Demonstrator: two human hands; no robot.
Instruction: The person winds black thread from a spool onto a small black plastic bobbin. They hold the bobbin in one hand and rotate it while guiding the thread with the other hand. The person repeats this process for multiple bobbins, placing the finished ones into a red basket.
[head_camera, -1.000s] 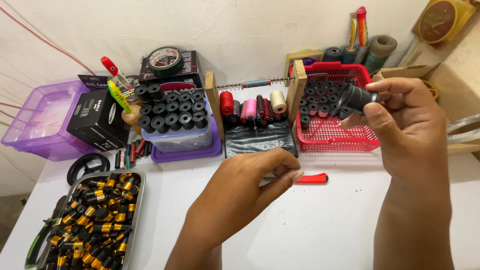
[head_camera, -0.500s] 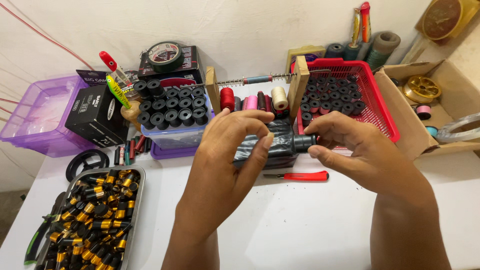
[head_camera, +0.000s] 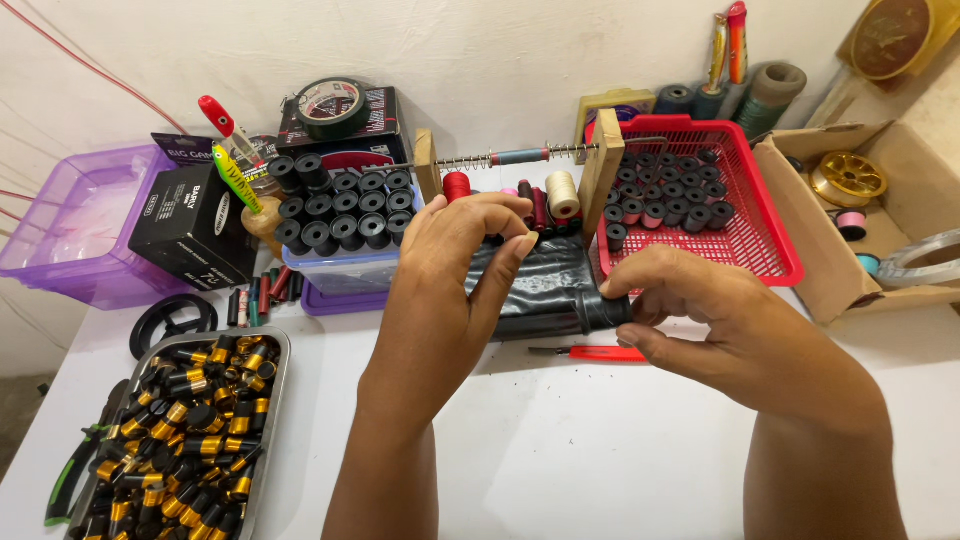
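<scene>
My right hand (head_camera: 740, 330) pinches the black spool (head_camera: 603, 310) over the white table (head_camera: 600, 450), left hand (head_camera: 450, 280) grips its black sheet (head_camera: 535, 285); loose pinch could let the wrap slip.

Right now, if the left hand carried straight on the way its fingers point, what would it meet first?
Probably the thread spools on the wooden rack: the left hand, over the black sheet, points up toward them. Depth is unclear.

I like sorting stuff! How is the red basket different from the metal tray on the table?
The red basket is plastic mesh, at the back right, with black spools standing in rows. The metal tray is solid and shiny, at the front left, with black-and-gold pieces heaped loosely. Both are shallow, rectangular and hold small parts.
</scene>
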